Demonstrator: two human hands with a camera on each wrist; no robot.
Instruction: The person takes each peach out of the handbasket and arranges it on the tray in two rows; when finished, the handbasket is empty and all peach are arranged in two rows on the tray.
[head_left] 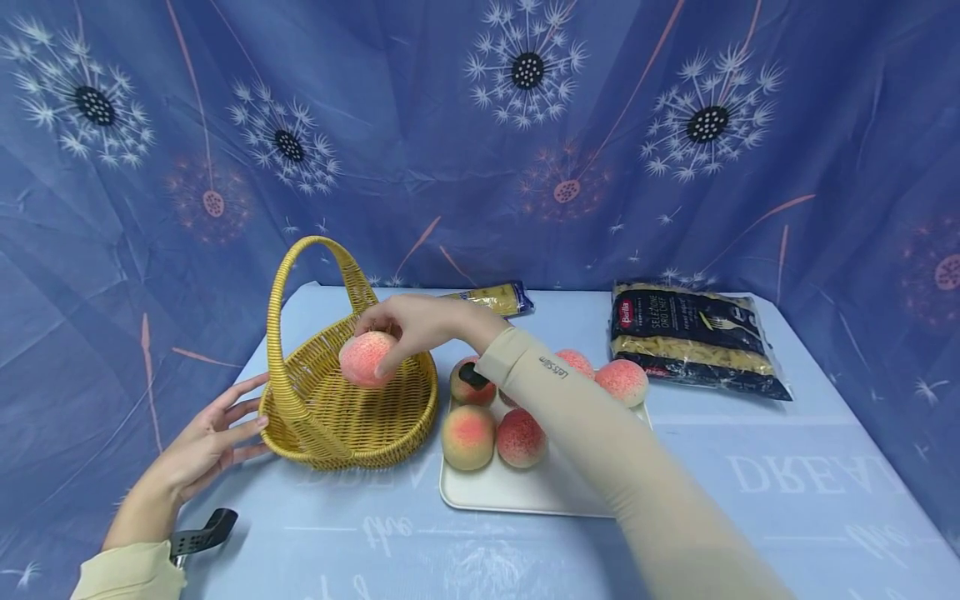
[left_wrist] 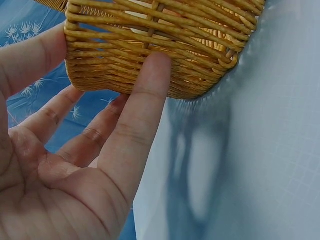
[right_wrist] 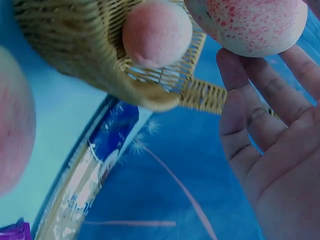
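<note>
My right hand (head_left: 420, 321) holds a pink peach (head_left: 367, 358) above the yellow wicker basket (head_left: 360, 454), thumb and fingers gripping its sides. In the right wrist view, another peach (right_wrist: 157, 34) sits inside the basket; the head view does not show it. At the basket's left end, my left hand (head_left: 206, 442) touches the outer wall with mostly straight fingers. The left wrist view shows the thumb (left_wrist: 150, 95) against the weave. Right of the basket, a white tray (head_left: 517, 500) bears several peaches, including a yellowish one (head_left: 468, 437) and a redder one (head_left: 521, 437).
The basket's tall handle (head_left: 277, 333) arches up beside the right hand. Behind the right wrist lies a narrow pasta packet (head_left: 495, 298). A large dark pasta bag (head_left: 690, 337) is at the back right. The right forearm (head_left: 615, 458) crosses over the tray.
</note>
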